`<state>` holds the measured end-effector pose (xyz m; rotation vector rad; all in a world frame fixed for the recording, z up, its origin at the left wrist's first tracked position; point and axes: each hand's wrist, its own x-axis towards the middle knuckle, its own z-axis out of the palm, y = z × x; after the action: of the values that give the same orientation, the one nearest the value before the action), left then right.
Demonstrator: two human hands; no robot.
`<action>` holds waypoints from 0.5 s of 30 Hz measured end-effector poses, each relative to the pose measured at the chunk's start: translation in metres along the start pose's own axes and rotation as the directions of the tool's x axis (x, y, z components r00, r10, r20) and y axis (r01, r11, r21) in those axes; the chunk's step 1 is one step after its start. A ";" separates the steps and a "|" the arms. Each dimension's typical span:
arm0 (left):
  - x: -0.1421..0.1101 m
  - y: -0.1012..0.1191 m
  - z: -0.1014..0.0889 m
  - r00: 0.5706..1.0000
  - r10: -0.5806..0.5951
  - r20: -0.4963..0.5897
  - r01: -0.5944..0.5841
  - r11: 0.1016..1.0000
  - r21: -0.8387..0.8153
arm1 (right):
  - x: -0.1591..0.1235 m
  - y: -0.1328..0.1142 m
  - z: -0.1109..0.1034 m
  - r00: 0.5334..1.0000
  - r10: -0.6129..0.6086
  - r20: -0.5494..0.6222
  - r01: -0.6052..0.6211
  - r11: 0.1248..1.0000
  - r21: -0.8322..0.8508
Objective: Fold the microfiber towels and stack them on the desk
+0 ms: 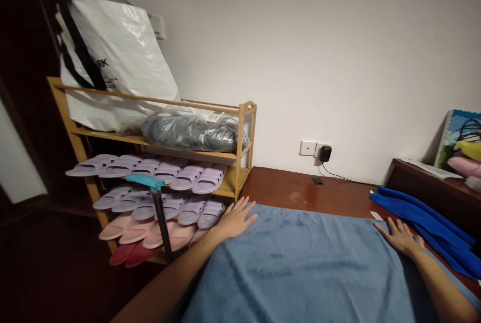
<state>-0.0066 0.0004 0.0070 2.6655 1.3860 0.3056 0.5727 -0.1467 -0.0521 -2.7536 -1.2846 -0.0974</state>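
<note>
A grey-blue cloth (300, 258) with a soft nap lies spread over the brown wooden table (289, 188), its near part reaching the bottom of the view. On its far left corner my left hand (236, 220) rests flat, fingers spread. My right hand (403, 238) lies on the far right corner, also with its fingers apart. Some shallow creases run across the cloth. Just right of my right hand is a folded bright blue cloth (424, 228), with a white tag (376, 216) near its left side.
Left of the table stands a wooden rack (240, 163) with rows of slippers (176, 205), a white bag (120, 57) and a plastic-wrapped bundle (188, 130). A blue-topped pole (161, 223) stands before it. A black adapter (325, 153) is plugged into the wall, its cord trailing right.
</note>
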 end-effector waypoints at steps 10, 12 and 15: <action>-0.020 0.000 -0.004 0.999 -0.054 -0.005 0.054 0.998 -0.043 | -0.069 -0.027 -0.013 0.968 -0.250 0.035 0.246 0.964 0.097; -0.029 0.004 -0.010 0.997 -0.066 -0.042 0.066 0.998 -0.017 | -0.083 -0.026 -0.017 0.972 -0.236 -0.001 0.235 0.964 0.124; -0.053 0.012 -0.014 0.995 -0.021 -0.101 0.020 1.000 -0.006 | -0.115 -0.027 -0.021 0.950 -0.312 0.013 0.305 0.936 0.177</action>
<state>-0.0302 -0.0491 0.0170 2.6640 1.4371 0.4477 0.4781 -0.2197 -0.0412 -2.4028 -1.6438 0.0459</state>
